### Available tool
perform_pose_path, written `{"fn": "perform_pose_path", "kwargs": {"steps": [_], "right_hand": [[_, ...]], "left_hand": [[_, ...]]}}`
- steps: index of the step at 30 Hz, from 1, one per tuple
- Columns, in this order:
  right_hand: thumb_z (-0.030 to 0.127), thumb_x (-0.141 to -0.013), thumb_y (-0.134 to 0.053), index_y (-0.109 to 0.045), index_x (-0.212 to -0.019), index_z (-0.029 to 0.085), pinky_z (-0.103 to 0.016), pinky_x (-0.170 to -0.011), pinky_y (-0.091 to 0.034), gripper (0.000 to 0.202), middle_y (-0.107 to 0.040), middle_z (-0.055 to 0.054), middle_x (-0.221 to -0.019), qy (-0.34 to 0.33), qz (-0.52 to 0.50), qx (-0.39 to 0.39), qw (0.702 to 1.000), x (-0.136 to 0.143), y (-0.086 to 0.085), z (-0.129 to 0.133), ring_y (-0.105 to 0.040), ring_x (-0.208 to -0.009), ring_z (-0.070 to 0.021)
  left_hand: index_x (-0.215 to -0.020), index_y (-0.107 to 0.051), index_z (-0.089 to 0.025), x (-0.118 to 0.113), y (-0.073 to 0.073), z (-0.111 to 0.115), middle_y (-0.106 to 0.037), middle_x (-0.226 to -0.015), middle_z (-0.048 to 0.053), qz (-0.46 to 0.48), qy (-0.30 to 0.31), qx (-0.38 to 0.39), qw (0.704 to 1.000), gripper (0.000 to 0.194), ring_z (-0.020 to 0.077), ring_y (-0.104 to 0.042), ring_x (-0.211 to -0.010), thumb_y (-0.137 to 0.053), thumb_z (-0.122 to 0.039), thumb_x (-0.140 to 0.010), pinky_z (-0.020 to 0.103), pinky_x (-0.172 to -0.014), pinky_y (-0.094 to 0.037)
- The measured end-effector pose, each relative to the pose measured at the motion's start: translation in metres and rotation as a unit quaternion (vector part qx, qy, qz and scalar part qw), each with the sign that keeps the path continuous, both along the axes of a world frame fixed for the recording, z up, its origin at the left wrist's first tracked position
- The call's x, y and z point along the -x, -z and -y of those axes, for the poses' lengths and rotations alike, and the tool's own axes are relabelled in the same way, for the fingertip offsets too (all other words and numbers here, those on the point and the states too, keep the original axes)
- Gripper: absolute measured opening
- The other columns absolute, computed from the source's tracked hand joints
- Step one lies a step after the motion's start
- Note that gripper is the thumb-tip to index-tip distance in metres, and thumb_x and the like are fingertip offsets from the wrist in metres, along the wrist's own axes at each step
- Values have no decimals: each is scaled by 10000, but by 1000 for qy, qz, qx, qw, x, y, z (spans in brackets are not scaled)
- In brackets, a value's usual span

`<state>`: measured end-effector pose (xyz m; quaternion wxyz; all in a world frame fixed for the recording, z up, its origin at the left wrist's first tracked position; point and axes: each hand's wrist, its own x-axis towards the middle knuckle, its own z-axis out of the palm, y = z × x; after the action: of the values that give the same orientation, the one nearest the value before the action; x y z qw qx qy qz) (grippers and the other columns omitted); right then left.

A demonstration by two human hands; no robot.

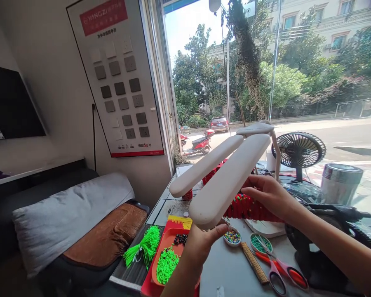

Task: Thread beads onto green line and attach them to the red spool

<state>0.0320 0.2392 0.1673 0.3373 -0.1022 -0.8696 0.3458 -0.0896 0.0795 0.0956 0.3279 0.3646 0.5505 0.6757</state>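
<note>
Your left hand [200, 243] below lamp [230, 181], fingers partly hidden; right hand [268, 196] by red roll [250, 208]; can't tell either grip.

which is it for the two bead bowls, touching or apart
Apart: the head view shows tabletop between the multicolored bead bowl and the green bead bowl.

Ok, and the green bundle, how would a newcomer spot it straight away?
Find the table by the large window, then the orange tray on it. The green bundle lies just left of the tray in view: long strands tied together, unlike the short loose green pieces inside.
</note>
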Motion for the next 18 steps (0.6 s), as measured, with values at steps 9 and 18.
{"fn": "perform_pose_path", "kwargs": {"steps": [9, 18], "right_hand": [[262, -770, -498, -651, -807, 185, -260, -590, -455, 176, -638, -6, -688, 7, 3, -24, 1000, 1, 1, -2, -581, -658, -161], [200, -785, -500, -554, -706, 214, -236, -560, -394, 97, -559, 22, -662, 42, 3, -137, 990, -21, 27, 41, -513, -597, -125]], "left_hand": [[-646, -633, -158, 3, 9, -2, -586, -658, -3, -3, 9, 7, 1000, 237, 126, -519, -688, -748, -350, -568, 250, -671, -377], [-623, -659, -179, 11, 5, -10, -628, -678, 24, -102, -10, -1, 995, 258, 178, -538, -736, -719, -426, -582, 312, -745, -402]]}}
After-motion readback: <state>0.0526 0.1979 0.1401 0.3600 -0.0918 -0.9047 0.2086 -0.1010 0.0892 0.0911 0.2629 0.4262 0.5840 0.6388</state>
